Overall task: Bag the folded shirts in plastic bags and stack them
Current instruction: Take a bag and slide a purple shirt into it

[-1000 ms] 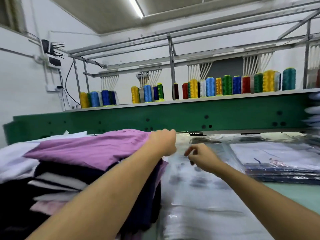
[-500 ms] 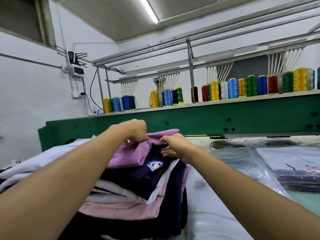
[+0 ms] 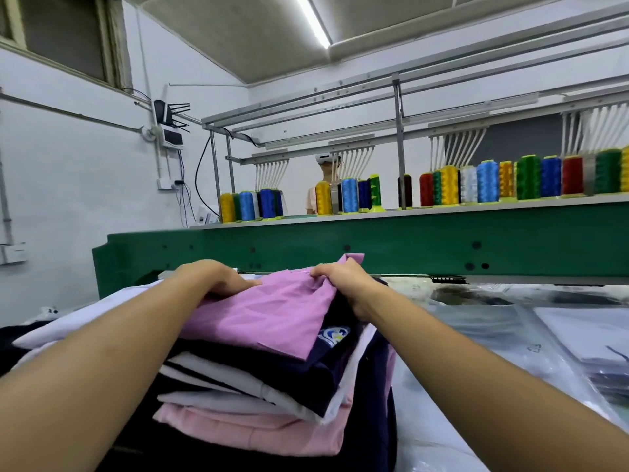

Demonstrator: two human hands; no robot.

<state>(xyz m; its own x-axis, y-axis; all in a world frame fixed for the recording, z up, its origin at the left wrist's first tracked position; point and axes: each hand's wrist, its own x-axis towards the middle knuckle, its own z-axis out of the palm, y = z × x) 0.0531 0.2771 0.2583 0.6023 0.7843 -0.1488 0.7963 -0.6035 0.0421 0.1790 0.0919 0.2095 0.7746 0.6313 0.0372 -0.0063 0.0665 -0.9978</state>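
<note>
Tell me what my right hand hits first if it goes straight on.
Probably the green machine beam just beyond the shirt stack; the right hand, gripping the purple shirt, points toward it, though depth is unclear.

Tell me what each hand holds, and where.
Purple shirt: right hand pinches its far right corner; left hand lies on its far left edge, grip unclear.
</note>
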